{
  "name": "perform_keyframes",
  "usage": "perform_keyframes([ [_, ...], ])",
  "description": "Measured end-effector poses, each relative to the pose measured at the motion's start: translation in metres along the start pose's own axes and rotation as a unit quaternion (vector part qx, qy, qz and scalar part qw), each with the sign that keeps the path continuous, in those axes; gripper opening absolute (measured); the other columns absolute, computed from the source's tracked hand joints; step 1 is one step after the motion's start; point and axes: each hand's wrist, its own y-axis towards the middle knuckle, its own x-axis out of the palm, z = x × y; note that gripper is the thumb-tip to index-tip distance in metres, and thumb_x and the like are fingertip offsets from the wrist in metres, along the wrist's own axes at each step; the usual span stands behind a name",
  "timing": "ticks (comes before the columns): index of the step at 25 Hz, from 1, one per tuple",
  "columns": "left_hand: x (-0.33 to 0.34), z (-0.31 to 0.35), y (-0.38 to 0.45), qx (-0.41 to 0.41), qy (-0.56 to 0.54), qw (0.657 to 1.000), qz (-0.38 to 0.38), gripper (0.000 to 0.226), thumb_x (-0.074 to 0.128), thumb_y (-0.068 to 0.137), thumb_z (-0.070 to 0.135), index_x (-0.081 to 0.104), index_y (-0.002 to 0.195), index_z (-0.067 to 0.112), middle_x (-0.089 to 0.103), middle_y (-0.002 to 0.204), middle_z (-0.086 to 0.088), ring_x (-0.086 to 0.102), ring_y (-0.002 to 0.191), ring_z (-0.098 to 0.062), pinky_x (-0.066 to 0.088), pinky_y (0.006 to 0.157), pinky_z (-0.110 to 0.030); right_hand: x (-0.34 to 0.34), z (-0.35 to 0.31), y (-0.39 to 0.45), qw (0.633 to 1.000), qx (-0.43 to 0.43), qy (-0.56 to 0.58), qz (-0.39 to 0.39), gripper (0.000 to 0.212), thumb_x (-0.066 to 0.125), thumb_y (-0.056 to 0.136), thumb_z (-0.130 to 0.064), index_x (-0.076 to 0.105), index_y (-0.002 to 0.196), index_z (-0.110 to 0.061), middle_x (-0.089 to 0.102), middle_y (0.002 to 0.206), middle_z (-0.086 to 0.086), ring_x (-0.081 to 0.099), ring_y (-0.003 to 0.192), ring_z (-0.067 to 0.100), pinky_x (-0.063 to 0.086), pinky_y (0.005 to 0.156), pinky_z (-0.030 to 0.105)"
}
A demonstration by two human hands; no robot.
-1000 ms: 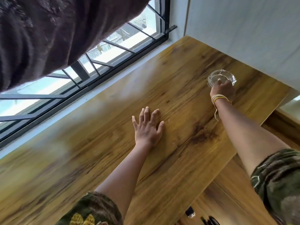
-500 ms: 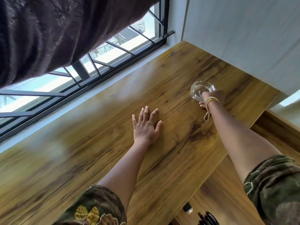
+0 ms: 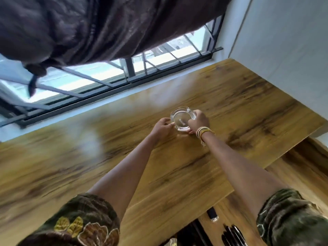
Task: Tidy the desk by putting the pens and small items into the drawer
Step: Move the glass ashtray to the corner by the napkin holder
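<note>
A clear glass ashtray (image 3: pixel 180 118) rests on the wooden desk (image 3: pixel 124 157), near its middle. My right hand (image 3: pixel 197 121), with bangles at the wrist, grips the ashtray's right rim. My left hand (image 3: pixel 162 127) touches its left rim with the fingertips. Below the desk's front edge the open drawer (image 3: pixel 248 206) shows at bottom right. Inside it lie a black lighter (image 3: pixel 212 214) and several dark pens (image 3: pixel 230 235).
A barred window (image 3: pixel 142 68) runs along the desk's far side, with a dark brown curtain (image 3: pixel 88 27) hanging over it. A white wall (image 3: pixel 287 50) bounds the desk on the right.
My right hand has slid the ashtray from the desk's right part toward its middle. My left hand has lifted off the desk and come to the ashtray's left rim.
</note>
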Motion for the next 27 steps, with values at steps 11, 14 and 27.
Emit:
perform_keyframes([
  [11,-0.160,-0.152,-0.213,-0.116,-0.146,0.933,0.309,0.027,0.060,0.086,0.017,0.051,0.111,0.014,0.069,0.082,-0.021,0.066,0.048,-0.025,0.053,0.042,-0.031,0.190,-0.101,-0.196,0.935,-0.257,-0.071,-0.232,0.037,0.058,0.083,-0.012,0.064,0.119,-0.014,0.071,0.108,0.010,0.066,0.095,0.028,0.051,0.079,0.035],
  [14,-0.195,-0.186,-0.258,-0.127,-0.173,0.893,0.395,0.030,0.060,0.084,0.017,0.058,0.113,0.013,0.071,0.093,-0.016,0.069,0.051,-0.028,0.058,0.049,-0.044,0.234,-0.122,-0.245,0.916,-0.280,-0.096,-0.272,0.042,0.061,0.083,-0.016,0.061,0.124,-0.014,0.071,0.108,0.012,0.065,0.096,0.026,0.047,0.081,0.026],
  [27,-0.310,-0.263,-0.369,-0.218,-0.246,0.749,0.575,0.051,0.057,0.091,0.013,0.046,0.141,0.011,0.068,0.103,-0.013,0.066,0.049,-0.017,0.059,0.049,-0.031,0.365,-0.192,-0.393,0.898,-0.170,0.009,-0.405,0.023,0.064,0.083,-0.019,0.068,0.106,-0.017,0.073,0.084,0.010,0.067,0.053,0.014,0.055,0.044,0.022],
])
